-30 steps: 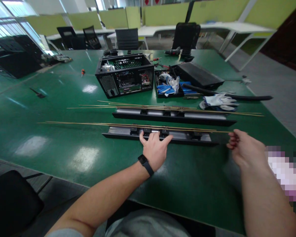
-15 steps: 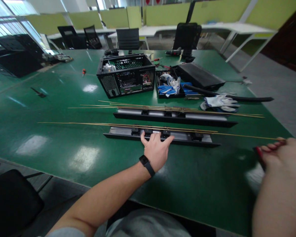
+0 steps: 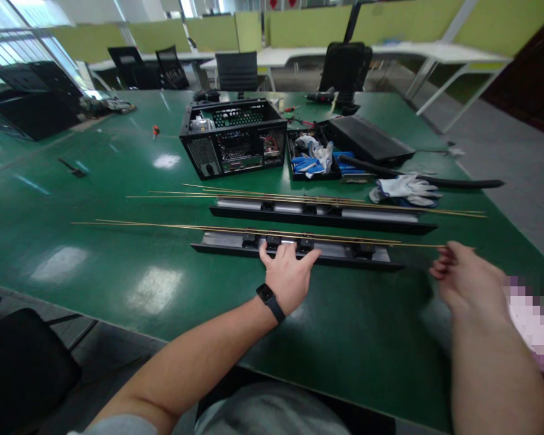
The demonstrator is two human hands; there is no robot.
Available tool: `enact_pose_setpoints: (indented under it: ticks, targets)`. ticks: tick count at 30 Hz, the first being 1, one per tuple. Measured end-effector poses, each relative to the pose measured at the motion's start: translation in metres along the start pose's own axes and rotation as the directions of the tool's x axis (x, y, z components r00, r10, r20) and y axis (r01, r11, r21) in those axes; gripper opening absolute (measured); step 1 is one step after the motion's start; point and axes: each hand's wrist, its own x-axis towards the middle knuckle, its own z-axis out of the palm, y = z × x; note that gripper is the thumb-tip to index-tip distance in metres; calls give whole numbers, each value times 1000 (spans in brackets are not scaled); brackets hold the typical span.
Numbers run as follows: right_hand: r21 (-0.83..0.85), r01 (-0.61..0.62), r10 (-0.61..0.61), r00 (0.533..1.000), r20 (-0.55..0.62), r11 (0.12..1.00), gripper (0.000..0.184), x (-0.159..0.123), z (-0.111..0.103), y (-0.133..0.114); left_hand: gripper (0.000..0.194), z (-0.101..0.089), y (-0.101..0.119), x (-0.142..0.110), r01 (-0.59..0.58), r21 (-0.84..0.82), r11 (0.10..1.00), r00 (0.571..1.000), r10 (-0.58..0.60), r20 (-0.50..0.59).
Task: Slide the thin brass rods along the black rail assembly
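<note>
My left hand [image 3: 290, 272], with a black watch [image 3: 266, 294] on the wrist, rests on the near black rail [image 3: 226, 249]. Its fingertips curl over the front wall beside small black blocks [image 3: 306, 242], and the thumb points right. Thin brass-coloured rods [image 3: 172, 226] lie lengthwise over this rail and stick out far beyond its left end. At the right, my right hand [image 3: 466, 272] pinches one rod [image 3: 419, 245] that extends past the rail's right end. The fingertips are slightly blurred.
Behind lies a second black rail [image 3: 367, 223] with more rods across it. Farther back are an opened computer case [image 3: 233, 136], a tray with gloves [image 3: 315, 158], white gloves [image 3: 408, 188], a black curved strip [image 3: 462, 181] and a flat black box [image 3: 367, 138].
My right hand has moved left, closer to the rail. The red-and-black object beside it is no longer visible, and a pixelated patch shows at the right edge. My left hand stays put.
</note>
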Motion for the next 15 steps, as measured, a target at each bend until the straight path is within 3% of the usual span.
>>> enact_pose_setpoints:
  ticks: [5, 15]
  targets:
    - [-53, 1, 3, 997, 81, 999, 13, -52, 34, 8, 39, -2, 2, 1, -3, 3, 1000, 1000, 3, 11]
    - [-48, -63, 67, 994, 88, 997, 20, -60, 34, -6, 38, -3, 2, 1, 0, 4, 1000, 1000, 0, 5]
